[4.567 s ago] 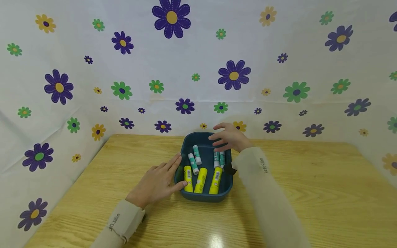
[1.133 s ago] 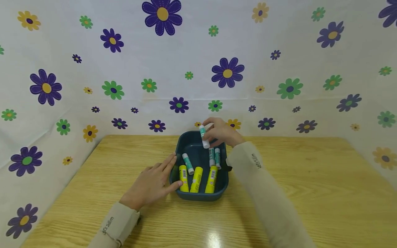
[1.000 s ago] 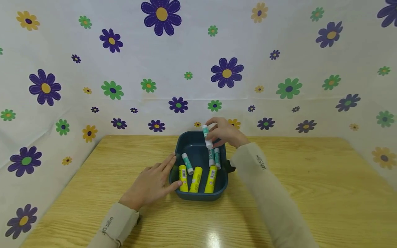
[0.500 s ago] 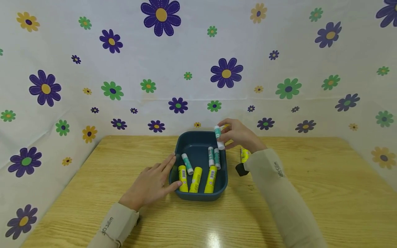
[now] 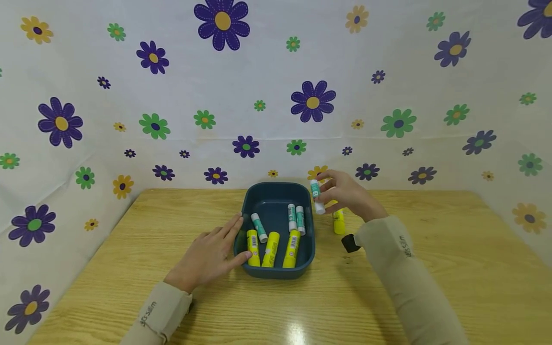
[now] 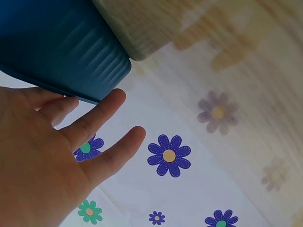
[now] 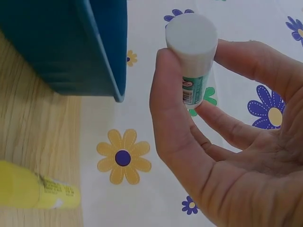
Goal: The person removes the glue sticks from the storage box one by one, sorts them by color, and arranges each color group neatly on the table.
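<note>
Four green-and-white glue sticks (image 5: 259, 227): three in one blue plastic bin (image 5: 276, 273), one outside. Four yellow glue sticks (image 5: 270, 249): three inside, seemingly one outside, partly hidden. One left hand (image 5: 209, 261), one right hand (image 5: 348, 194), one wooden table (image 5: 448, 239).

We see a light wooden desk (image 5: 431, 268) with visible grain and a bright reflection (image 5: 296, 333). Behind it and along both sides, we have a white sheet (image 5: 258, 72) printed with purple, green and yellow-orange flowers (image 5: 313, 101), a horizontal crease (image 5: 224, 139) running across it.
</note>
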Demonstrator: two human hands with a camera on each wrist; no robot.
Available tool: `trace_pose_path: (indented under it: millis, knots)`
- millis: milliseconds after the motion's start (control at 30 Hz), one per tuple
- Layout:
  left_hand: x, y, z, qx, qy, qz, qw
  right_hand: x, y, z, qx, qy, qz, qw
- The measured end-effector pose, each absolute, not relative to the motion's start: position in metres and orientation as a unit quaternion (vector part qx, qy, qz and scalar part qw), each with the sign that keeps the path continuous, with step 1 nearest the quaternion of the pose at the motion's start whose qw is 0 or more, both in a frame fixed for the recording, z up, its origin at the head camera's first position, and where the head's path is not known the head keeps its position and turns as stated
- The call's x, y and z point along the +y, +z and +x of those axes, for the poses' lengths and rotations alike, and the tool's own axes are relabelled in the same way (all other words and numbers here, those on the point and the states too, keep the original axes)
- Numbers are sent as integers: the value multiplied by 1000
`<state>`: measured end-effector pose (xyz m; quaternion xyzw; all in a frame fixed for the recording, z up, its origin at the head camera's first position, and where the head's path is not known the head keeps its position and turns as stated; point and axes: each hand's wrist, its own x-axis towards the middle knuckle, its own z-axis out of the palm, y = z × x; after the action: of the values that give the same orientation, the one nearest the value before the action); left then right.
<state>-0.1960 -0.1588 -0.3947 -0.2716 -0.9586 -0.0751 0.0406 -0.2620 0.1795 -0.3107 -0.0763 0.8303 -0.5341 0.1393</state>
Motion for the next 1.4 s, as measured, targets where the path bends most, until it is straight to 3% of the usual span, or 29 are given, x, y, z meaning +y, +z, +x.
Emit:
trace_pose_path:
  millis: [800, 1400]
  knots:
    - [-159, -394, -198, -959, -84, -268, 37, 212, -320, -229, 826, -541, -78, 138]
    - [-159, -392, -195, -960, -76, -269, 30, 232, -357, -203, 817, -554, -78, 142]
